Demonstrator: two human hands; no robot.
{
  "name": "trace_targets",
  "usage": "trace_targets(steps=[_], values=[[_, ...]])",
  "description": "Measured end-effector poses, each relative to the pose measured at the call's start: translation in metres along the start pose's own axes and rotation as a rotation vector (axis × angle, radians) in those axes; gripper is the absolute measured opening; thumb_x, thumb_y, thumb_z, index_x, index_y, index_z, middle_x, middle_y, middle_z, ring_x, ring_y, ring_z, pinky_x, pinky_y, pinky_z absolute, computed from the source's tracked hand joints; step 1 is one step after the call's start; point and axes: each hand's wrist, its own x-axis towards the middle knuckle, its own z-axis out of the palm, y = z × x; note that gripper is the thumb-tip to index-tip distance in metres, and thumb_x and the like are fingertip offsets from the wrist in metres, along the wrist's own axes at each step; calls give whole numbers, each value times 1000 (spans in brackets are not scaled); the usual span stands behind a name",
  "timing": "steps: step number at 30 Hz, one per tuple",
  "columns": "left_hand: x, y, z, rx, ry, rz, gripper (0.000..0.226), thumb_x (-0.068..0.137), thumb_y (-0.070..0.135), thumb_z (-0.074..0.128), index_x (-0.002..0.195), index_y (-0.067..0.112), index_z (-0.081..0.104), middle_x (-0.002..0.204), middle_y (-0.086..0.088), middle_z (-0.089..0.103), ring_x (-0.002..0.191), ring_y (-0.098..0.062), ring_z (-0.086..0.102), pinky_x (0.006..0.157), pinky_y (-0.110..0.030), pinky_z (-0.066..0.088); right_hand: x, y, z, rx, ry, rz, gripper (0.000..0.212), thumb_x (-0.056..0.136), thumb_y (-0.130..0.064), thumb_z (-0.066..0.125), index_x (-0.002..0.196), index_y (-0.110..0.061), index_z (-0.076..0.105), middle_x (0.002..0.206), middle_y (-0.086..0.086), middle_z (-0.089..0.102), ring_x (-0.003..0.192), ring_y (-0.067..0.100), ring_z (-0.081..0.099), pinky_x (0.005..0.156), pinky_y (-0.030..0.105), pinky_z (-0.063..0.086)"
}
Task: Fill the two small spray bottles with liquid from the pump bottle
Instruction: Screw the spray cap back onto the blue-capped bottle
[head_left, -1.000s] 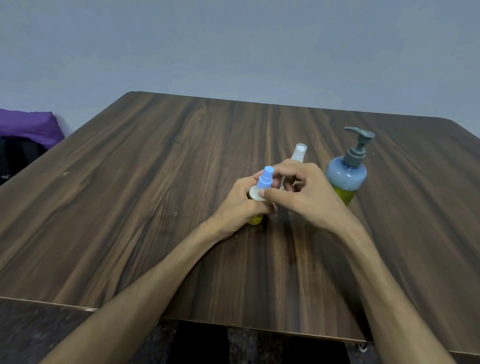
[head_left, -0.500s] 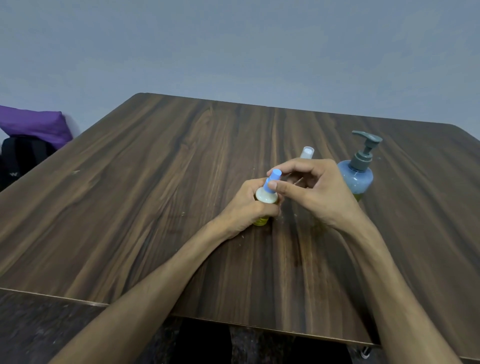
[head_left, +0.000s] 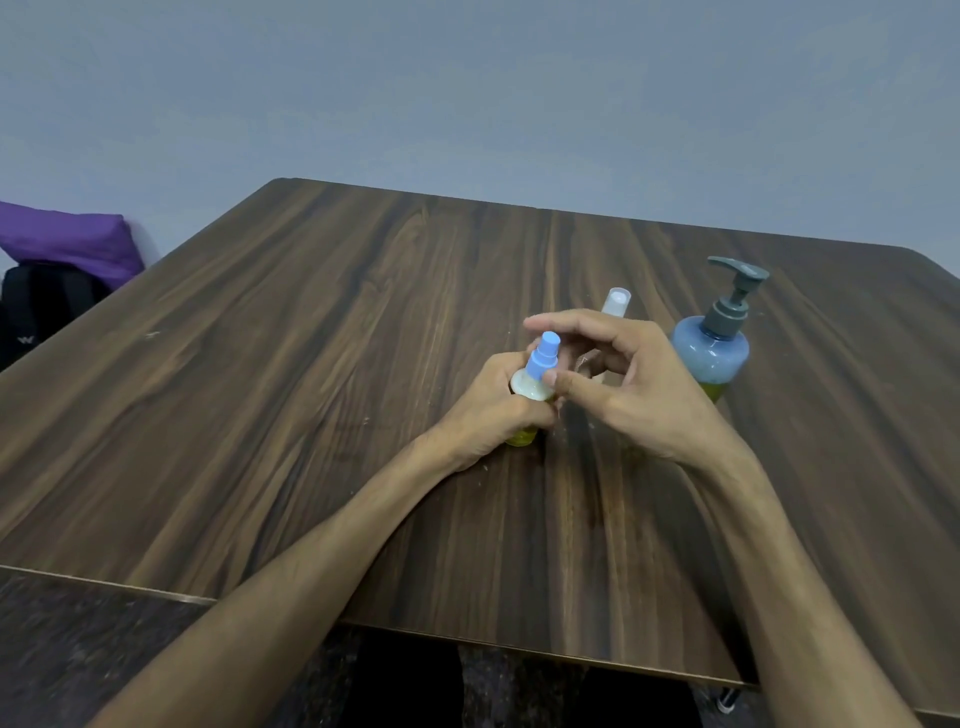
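Observation:
My left hand (head_left: 496, 410) grips a small spray bottle (head_left: 530, 387) that stands on the wooden table (head_left: 311, 364). It has a blue spray head (head_left: 543, 356), and yellow-green liquid shows below my fingers. My right hand (head_left: 634, 389) hovers beside it with its thumb tip touching the base of the blue head. The index finger reaches behind the top of the head, apart from it. Behind my right hand, only the white cap of the second small spray bottle (head_left: 617, 300) shows. The blue-grey pump bottle (head_left: 711, 353) with a grey pump stands upright to the right.
A purple cloth (head_left: 67, 244) lies on a black bag (head_left: 41, 306) off the table's left side, by the grey wall. The table's front edge (head_left: 519, 647) runs just below my forearms.
My right hand's fingers have loosened from their pinch on the blue spray head and spread. The left hand keeps holding the bottle. The view has shifted slightly.

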Motion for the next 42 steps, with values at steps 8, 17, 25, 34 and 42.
trace_targets(steps=[8, 17, 25, 34, 42], values=[[-1, 3, 1, -2, -17, 40, 20, 68, -8, 59, 77, 10, 59, 74, -11, 52, 69, -18, 50, 58, -24, 43, 1, -3, 11, 7, 165, 95, 38, 74, -39, 95, 100, -23, 73, 73, -4, 63, 61, 9, 49, 58, 24, 44], [-1, 0, 1, -13, -2, 28, 21, 69, -7, 60, 72, 13, 58, 76, -15, 51, 73, -26, 46, 60, -33, 39, 1, -2, 11, 40, 169, 132, 41, 70, -46, 95, 92, -21, 70, 71, 3, 56, 61, 13, 47, 59, 32, 44], [-1, 0, 1, -11, -7, 22, 16, 67, -8, 60, 76, 4, 53, 76, -15, 49, 73, -27, 43, 62, -36, 36, 0, -2, 14, 24, 189, 122, 38, 71, -37, 97, 89, -21, 69, 65, -2, 52, 60, 9, 45, 59, 28, 42], [-1, -2, 0, -13, -21, 19, 13, 69, -7, 59, 76, 3, 54, 75, -16, 48, 72, -29, 42, 63, -41, 34, 0, -3, 10, 86, 129, 111, 30, 76, -25, 95, 88, -13, 71, 66, -2, 62, 58, 9, 49, 58, 26, 44], [-1, -1, 1, -21, -13, 34, 22, 70, -8, 60, 73, 13, 53, 73, -14, 45, 70, -28, 40, 60, -38, 32, -1, -2, 10, 95, 109, 93, 22, 80, -19, 91, 86, -13, 72, 65, -3, 63, 56, 7, 50, 57, 23, 43]])
